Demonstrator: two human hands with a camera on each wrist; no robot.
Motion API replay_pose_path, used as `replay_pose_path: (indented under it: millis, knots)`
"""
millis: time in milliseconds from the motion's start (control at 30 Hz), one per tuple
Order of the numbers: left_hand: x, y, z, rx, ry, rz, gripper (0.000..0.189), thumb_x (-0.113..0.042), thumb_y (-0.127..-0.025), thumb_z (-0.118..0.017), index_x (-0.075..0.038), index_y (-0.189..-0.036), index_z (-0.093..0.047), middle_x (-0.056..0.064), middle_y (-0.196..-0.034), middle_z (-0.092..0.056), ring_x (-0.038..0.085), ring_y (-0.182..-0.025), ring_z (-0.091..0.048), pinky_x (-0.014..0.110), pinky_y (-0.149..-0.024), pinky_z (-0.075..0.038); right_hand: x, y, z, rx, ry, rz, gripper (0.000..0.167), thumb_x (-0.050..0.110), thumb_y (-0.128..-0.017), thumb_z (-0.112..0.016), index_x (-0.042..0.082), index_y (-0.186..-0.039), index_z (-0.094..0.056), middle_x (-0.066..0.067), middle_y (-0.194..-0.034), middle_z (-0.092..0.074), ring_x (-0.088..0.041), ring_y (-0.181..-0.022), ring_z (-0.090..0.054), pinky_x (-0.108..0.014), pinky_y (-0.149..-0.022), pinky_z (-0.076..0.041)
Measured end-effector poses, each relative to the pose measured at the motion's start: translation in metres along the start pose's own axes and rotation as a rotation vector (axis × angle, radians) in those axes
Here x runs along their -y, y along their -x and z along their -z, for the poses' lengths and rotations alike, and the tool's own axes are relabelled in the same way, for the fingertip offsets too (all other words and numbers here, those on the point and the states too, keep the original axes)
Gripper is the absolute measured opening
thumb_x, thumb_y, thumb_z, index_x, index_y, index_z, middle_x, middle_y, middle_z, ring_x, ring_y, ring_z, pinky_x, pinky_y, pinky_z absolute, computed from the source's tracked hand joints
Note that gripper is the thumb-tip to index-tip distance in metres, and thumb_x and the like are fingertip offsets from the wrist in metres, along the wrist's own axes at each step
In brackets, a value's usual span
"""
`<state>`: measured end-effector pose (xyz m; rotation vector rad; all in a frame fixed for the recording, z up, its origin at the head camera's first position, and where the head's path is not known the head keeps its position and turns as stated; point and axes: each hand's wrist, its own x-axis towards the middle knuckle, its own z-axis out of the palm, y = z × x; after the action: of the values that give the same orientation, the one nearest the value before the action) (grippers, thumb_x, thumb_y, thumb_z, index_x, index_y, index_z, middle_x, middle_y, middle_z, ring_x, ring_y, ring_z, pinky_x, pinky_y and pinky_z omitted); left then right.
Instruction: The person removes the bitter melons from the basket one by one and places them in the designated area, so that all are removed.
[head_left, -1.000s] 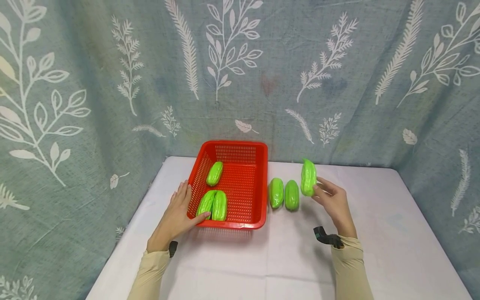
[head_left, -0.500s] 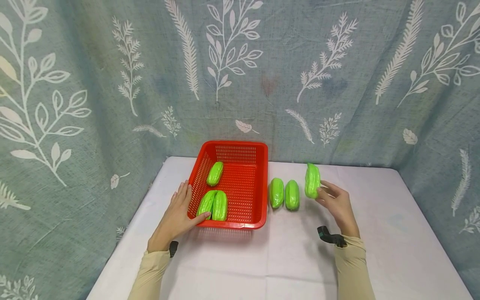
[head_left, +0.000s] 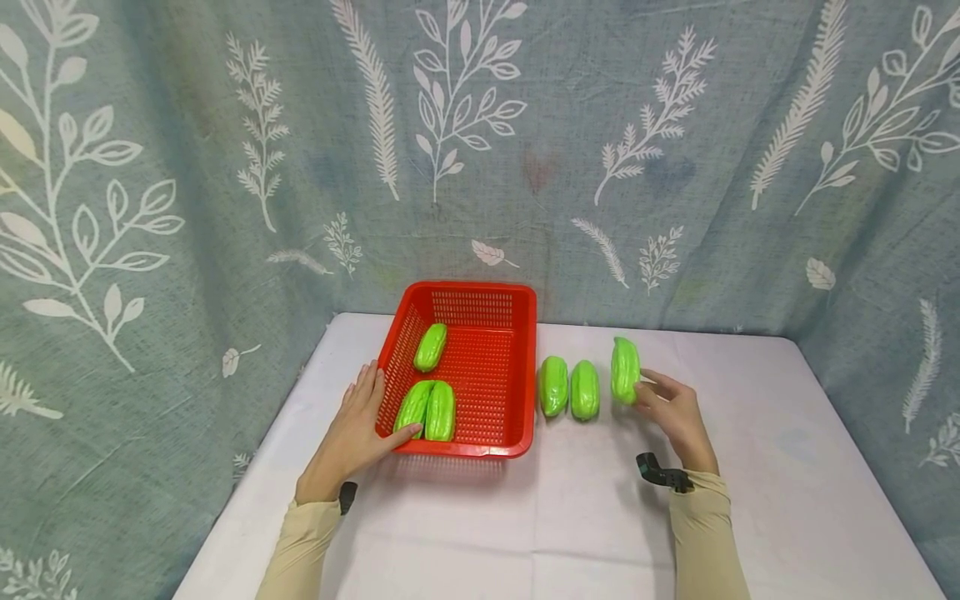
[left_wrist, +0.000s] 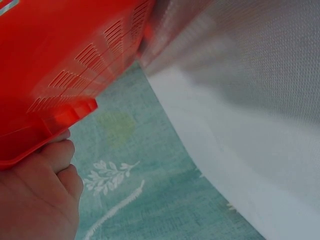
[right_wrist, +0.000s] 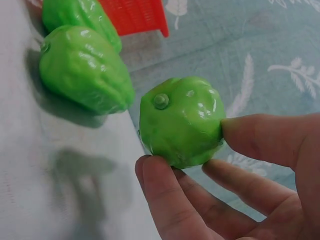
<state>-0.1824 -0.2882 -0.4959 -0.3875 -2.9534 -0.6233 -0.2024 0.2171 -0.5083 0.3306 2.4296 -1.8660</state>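
My right hand [head_left: 671,417] pinches a bright green bitter gourd [head_left: 625,371] between thumb and fingertips, upright above the table. In the right wrist view its stubby end [right_wrist: 161,101] faces the camera. Two more bitter gourds, one nearer the basket [head_left: 553,387] and one beside it [head_left: 585,390], lie to the left of that hand. My left hand [head_left: 356,433] rests on the left rim of a red plastic basket [head_left: 522,375], fingers straight and thumb across the near corner. Inside the basket are three gourds: one at the back [head_left: 430,347], two side by side in front [head_left: 440,412].
A white cloth covers the table [head_left: 600,517]. Behind and along both sides hangs a grey-green curtain [head_left: 555,167] with white leaf prints. In the left wrist view the basket's slotted outer wall [left_wrist: 90,55] fills the upper left.
My right hand has moved slightly right, and the gourd it holds has come down a little toward the table. My left hand and the basket stay where they were.
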Motion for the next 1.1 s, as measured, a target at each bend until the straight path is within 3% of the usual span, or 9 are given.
replay_pose_path:
  millis: [200,433,667,900,1100]
  knots:
    - [0.001,0.000,-0.001,0.001,-0.001,-0.001,0.121,-0.069,-0.086,-0.069,0.005,-0.163,-0.012,0.017,-0.175,-0.001,0.039,-0.163,-0.004,0.063,-0.129,-0.013,-0.008,-0.003,-0.001,0.022,-0.004,-0.024,0.058,0.025,-0.105,-0.059,0.000,-0.155,-0.044,-0.031,-0.147,-0.054,-0.004,-0.097,-0.070,-0.029,-0.095,-0.060]
    - [0.001,0.000,0.000,-0.001,0.001,0.000,0.121,-0.069,-0.086,-0.069,0.005,-0.164,-0.013,0.016,-0.176,-0.001,0.038,-0.164,-0.003,0.063,-0.129,-0.013,-0.010,-0.002,-0.003,0.045,0.038,-0.065,0.061,0.030,-0.106,-0.058,0.001,-0.157,-0.041,-0.030,-0.151,-0.051,-0.026,-0.119,-0.069,-0.035,-0.102,-0.058]
    - [0.000,0.000,0.000,0.001,0.008,0.003,0.121,-0.069,-0.085,-0.069,0.005,-0.163,-0.013,0.020,-0.175,-0.005,0.039,-0.163,-0.004,0.063,-0.129,-0.013,-0.012,-0.003,-0.006,0.053,0.068,-0.081,0.059,0.027,-0.106,-0.057,0.000,-0.156,-0.042,-0.031,-0.149,-0.052,-0.035,-0.128,-0.065,-0.036,-0.104,-0.057]
    - [0.000,0.000,0.000,0.000,0.003,0.005,0.121,-0.069,-0.085,-0.069,0.005,-0.164,-0.013,0.018,-0.175,-0.003,0.038,-0.163,-0.004,0.063,-0.129,-0.013,-0.015,-0.005,-0.007,0.057,0.081,-0.085,0.058,0.026,-0.106,-0.058,-0.001,-0.155,-0.043,-0.032,-0.148,-0.052,-0.037,-0.128,-0.065,-0.036,-0.102,-0.059]
    - [0.000,0.000,0.000,-0.003,0.012,-0.001,0.121,-0.068,-0.085,-0.070,0.005,-0.164,-0.014,0.017,-0.176,-0.002,0.038,-0.164,-0.003,0.062,-0.129,-0.013,-0.016,-0.005,-0.009,0.045,0.101,-0.087,0.057,0.024,-0.104,-0.060,-0.002,-0.153,-0.046,-0.033,-0.144,-0.057,-0.031,-0.119,-0.070,-0.036,-0.098,-0.060]
